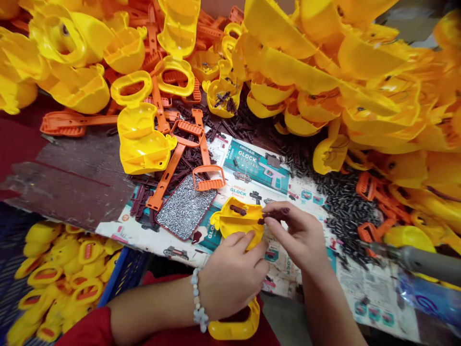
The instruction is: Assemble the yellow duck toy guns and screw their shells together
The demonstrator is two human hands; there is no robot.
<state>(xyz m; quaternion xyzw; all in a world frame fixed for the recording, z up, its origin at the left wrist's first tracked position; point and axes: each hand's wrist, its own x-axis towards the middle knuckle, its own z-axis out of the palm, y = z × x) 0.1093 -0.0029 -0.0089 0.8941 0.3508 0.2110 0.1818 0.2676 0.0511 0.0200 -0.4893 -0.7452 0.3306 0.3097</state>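
My left hand (234, 266) is closed over a yellow plastic duck-shaped shell half (236, 223), whose hollow side faces up. Below the wrist, a yellow loop handle (236, 329) shows, apparently part of the same shell. Inside the hollow lies a small dark brown plastic part (238, 210). My right hand (298, 235) pinches another dark brown plastic part (279, 214) between thumb and fingers at the shell's right edge. Left of the shell, a shallow tray (185, 206) is filled with small silvery screws.
Yellow shells (317, 72) are heaped along the back and right. Orange slotted pieces (173, 168) and dark brown parts (183, 163) lie behind the tray. Small black pieces (349, 211) spread at right, near a grey screwdriver-like tool (425, 262). A blue crate (122, 274) at lower left holds yellow ducks (65, 274).
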